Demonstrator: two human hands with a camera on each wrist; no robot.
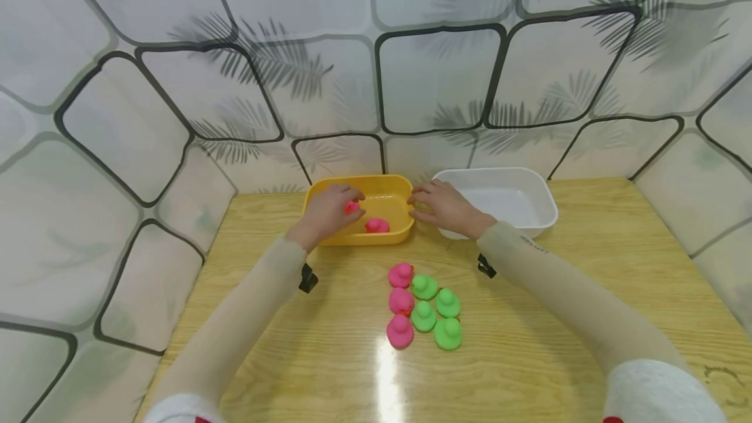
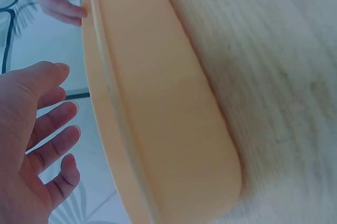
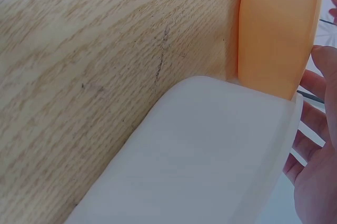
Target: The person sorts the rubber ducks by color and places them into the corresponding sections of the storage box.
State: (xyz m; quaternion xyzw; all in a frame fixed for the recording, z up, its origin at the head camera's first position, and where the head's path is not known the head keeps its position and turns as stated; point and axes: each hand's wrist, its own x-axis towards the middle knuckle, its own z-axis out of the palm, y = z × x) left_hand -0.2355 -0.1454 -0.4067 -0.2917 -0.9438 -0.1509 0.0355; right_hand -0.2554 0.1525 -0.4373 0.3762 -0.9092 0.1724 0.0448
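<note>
- Pale walls (image 1: 437,80) close in behind and at both sides, printed with large stone shapes outlined in grey and black, and shadowy palm leaves.
- The wooden table (image 1: 294,358) has a light yellow grain; a bright glare streak lies near its front middle.
- The yellow tray (image 1: 364,239) stands upright at the back of the table, left of centre, its long axis running left to right along the wall.
- The white tray (image 1: 511,204) stands just to its right, its long axis also left to right, slightly slanted.
- The left hand (image 1: 329,211) is over the yellow tray's left part, fingers loosely bent and parted, released.
- The right hand (image 1: 446,206) is at that tray's right rim, thumb and fingers apart, grasping nothing; I cannot tell whether it touches the rim.
- Two pink ducks (image 1: 377,226) sit inside the yellow tray; the nearer points its beak left, the other is partly hidden by the left hand.
- In front, three pink ducks form a column beside four green ducks (image 1: 423,316).
</note>
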